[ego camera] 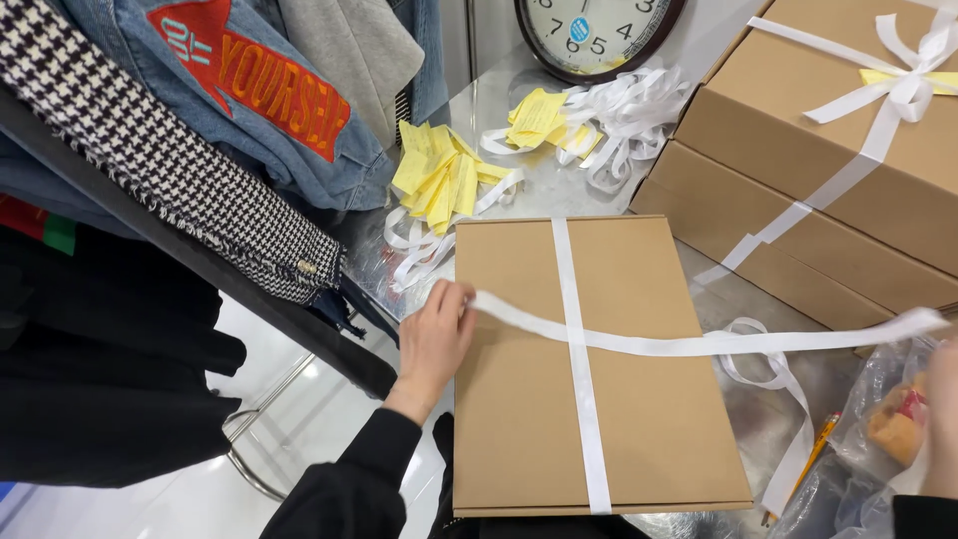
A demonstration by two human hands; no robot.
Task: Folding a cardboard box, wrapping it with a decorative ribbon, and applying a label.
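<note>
Where the left hand [433,339] rests at the left edge of the flat cardboard box [589,364], its grip is pinched on the end of a white ribbon [699,344], thumb and fingertips closed on the strip just above the box's edge. From that pinch the ribbon runs rightward across the lid, crossing a second length of the same ribbon that lies lengthwise down the middle of the box, and carries on past the right edge toward the right hand [940,419]. Only a sliver of that hand shows at the frame's right border; the ribbon reaches it, but whether its grip is closed on the strip cannot be told. The box lies flat on a shiny surface [559,190] directly in front of the person, whose black sleeve [354,479] enters from below.

Just right of the box a loop of ribbon trails down beside a yellow pencil [816,454] and a crumpled clear plastic bag [878,409]. Beyond it, two larger cardboard boxes [798,150] are stacked, the upper one tied with a white bow. At the far side lie yellow paper tags [439,175] with loose ribbon pieces and a round wall clock [599,35]. Hanging clothes [180,150] fill the left.
</note>
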